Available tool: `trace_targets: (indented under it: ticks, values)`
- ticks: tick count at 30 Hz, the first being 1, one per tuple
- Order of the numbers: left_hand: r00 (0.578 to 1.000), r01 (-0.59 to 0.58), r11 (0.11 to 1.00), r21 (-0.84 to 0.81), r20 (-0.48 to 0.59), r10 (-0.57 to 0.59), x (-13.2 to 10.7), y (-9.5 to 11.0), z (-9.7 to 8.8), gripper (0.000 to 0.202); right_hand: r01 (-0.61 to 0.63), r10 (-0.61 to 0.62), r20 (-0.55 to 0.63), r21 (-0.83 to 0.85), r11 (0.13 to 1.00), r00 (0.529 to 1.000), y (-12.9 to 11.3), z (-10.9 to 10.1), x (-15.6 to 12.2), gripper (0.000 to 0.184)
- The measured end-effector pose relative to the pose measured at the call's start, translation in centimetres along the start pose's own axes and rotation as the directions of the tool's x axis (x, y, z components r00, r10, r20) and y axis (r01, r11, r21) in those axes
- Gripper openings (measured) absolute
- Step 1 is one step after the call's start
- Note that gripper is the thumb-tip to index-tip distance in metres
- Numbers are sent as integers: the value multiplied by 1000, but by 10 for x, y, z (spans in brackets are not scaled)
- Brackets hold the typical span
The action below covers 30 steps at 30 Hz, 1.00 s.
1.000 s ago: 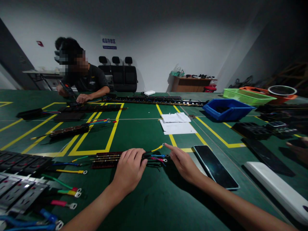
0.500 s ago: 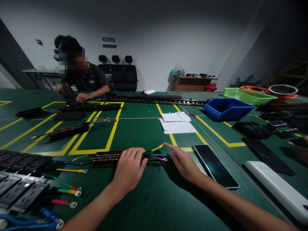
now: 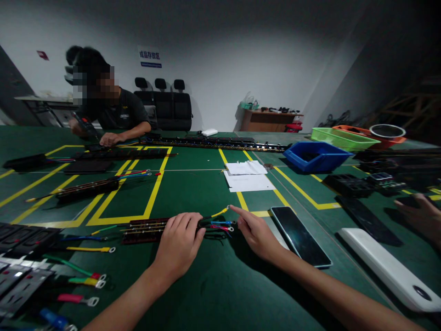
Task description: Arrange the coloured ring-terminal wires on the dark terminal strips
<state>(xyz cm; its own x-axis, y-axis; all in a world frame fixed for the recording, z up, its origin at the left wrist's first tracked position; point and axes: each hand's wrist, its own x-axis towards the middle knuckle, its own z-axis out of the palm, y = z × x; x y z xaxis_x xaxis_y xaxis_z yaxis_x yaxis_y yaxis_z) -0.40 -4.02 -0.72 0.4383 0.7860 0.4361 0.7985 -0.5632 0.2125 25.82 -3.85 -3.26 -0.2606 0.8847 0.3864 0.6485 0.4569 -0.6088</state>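
My left hand [image 3: 181,243] lies over a dark strip with brass-coloured rails [image 3: 143,229], its fingers closed across the strip's right end. From that end come wires with ring terminals: a yellow one [image 3: 219,213], a blue one [image 3: 222,223] and a red one [image 3: 222,228]. My right hand [image 3: 257,232] reaches in from the right, its index finger stretched out and its tip touching the yellow wire's ring terminal. The thumb is held apart below it; the other fingers are partly hidden. A phone [image 3: 299,235] lies just right of that hand.
Socket modules [image 3: 24,276] with lugged wires lie at left. White papers [image 3: 250,182], a blue bin [image 3: 315,156] and a long white case [image 3: 386,269] are on the green table. Across it, a person [image 3: 117,110] holds a power tool. Another person's hand [image 3: 420,214] shows at right.
The view has shifted slightly to the right, so things appear further left. My hands keep their places on the strip and wire. More of the other person's hand shows at right.
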Motion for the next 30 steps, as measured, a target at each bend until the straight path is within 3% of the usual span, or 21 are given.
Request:
trace_targets:
  ticks: [30]
  values:
    - [1000,-1,1000,-11,0,1,0,1,-2,27,-3,3,9,17,1000,1000,-3,-2,0,44]
